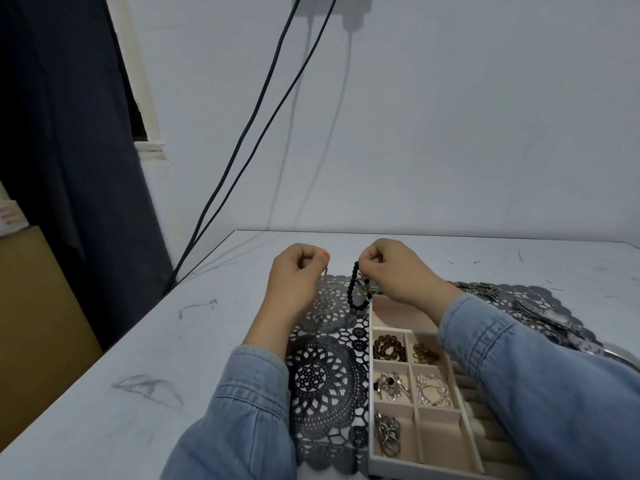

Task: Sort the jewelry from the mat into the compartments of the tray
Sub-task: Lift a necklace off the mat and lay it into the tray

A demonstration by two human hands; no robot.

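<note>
just one black bracelet [351, 289], right hand [393, 271] pinching; five tray [398, 315] compartments filled

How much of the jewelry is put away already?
Partly, it seems. Done: brown beads, a silver chain and other pieces lie in compartments of the tray. In hand: the right hand pinches a black bead bracelet above the mat; the left hand pinches a small piece. Left: a silver pile on the mat's far right, and some compartments empty.

tray [371, 393] on mat [325, 375], mat on table [138, 341], wall [450, 133] behind
</note>
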